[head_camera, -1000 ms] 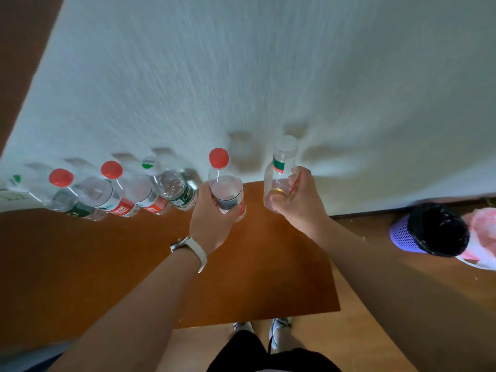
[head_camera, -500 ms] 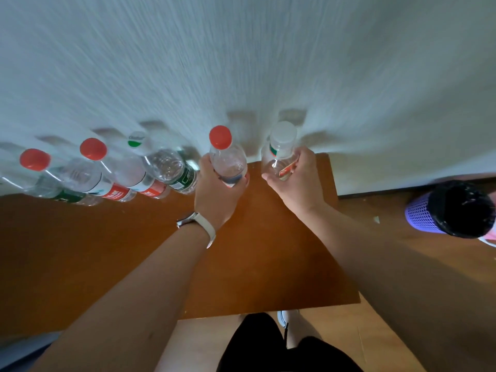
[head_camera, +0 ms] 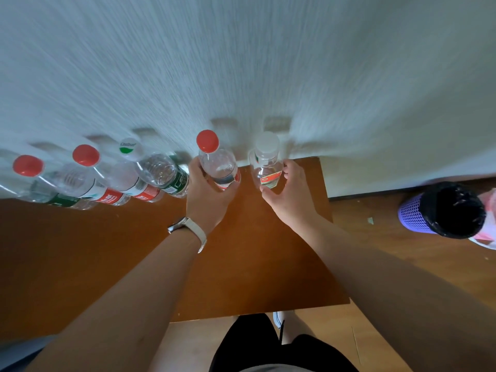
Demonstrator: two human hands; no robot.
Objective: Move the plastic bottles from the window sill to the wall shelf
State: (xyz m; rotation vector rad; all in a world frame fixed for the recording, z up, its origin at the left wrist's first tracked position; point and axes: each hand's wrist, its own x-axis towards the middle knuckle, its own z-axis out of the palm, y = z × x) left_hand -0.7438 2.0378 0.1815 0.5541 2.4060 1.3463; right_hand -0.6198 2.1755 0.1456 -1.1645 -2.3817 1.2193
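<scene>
A brown wooden wall shelf (head_camera: 255,259) runs along the white wall. My left hand (head_camera: 206,202) grips a clear bottle with a red cap (head_camera: 218,165), upright at the shelf's back edge. My right hand (head_camera: 291,201) wraps a smaller clear bottle with a white cap (head_camera: 265,158), which stands just to the right, close to the shelf's right end. Left of them, several more bottles line the wall: one with a green and white cap (head_camera: 158,171) and two with red caps (head_camera: 86,155) (head_camera: 28,165).
A purple mesh bin with a black liner (head_camera: 442,210) stands on the wooden floor to the right, with a pink and white bag (head_camera: 489,237) beside it. The white wall (head_camera: 241,63) rises directly behind the bottles. My legs show below the shelf's front edge.
Both hands have carried their bottles forward to the wall and down to the shelf's back edge, next to the row of bottles.
</scene>
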